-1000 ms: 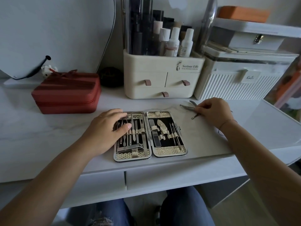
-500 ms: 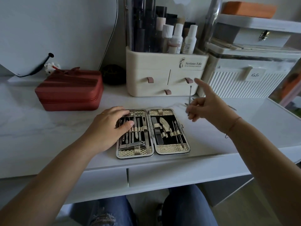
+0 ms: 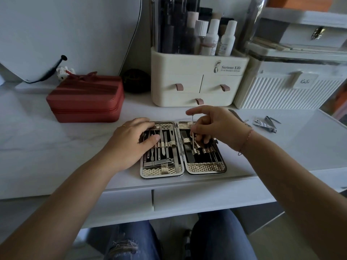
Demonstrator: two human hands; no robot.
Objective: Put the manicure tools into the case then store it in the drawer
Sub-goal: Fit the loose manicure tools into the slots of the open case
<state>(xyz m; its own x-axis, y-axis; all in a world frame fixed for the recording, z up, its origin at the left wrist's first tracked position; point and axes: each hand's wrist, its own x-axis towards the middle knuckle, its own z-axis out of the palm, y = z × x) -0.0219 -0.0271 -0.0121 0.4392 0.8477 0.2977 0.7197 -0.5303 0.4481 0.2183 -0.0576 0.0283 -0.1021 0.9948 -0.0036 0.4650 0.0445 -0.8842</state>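
The right hand (image 3: 216, 126) has come across from the right side of the tabletop (image 3: 56, 147) and now hangs over the right half of the open case (image 3: 204, 168). Its fingers pinch a thin metal tool (image 3: 193, 141) upright, tip down among the loops (the exact slot is hidden). The left hand (image 3: 135, 139) lies on the left half, fingers straight, steadying it. Insertion looks imminent; nail clippers (image 3: 262, 124) wait on the tabletop, and the drawer (image 3: 206, 199) is closed.
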